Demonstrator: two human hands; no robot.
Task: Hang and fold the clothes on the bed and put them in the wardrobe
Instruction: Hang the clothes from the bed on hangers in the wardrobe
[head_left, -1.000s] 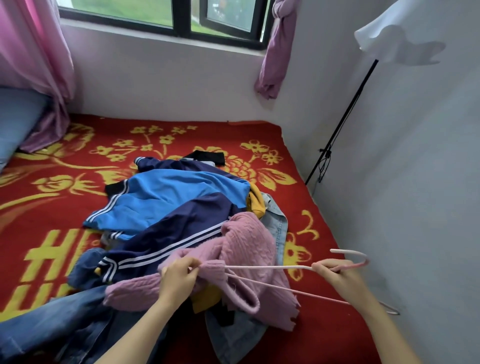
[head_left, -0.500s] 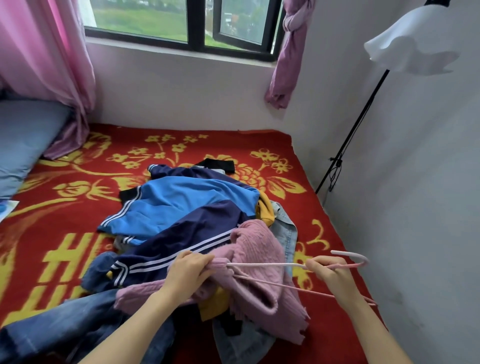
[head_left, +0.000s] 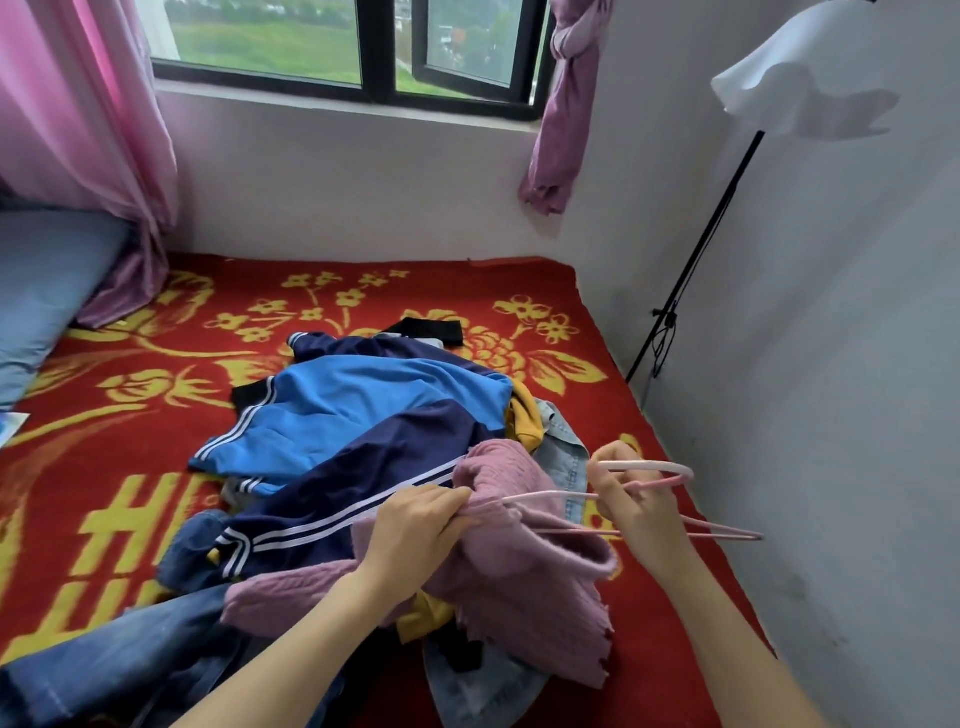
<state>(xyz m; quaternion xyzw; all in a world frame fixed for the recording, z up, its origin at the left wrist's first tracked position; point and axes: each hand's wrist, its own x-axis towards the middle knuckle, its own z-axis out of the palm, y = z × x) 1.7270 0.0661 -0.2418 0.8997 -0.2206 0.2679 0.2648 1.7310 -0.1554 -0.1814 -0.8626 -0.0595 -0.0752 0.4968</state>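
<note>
both forearms reach forward; left grip (head_left: 415, 525) and right grip (head_left: 636, 512) clenched.

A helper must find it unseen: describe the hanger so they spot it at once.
On the red, yellow-flowered bed cover lies a heap of clothes. At its right edge the right hand grips a thin hanger pushed into a pink knit sweater. It is the only rigid, pale pink frame among soft fabrics.
</note>
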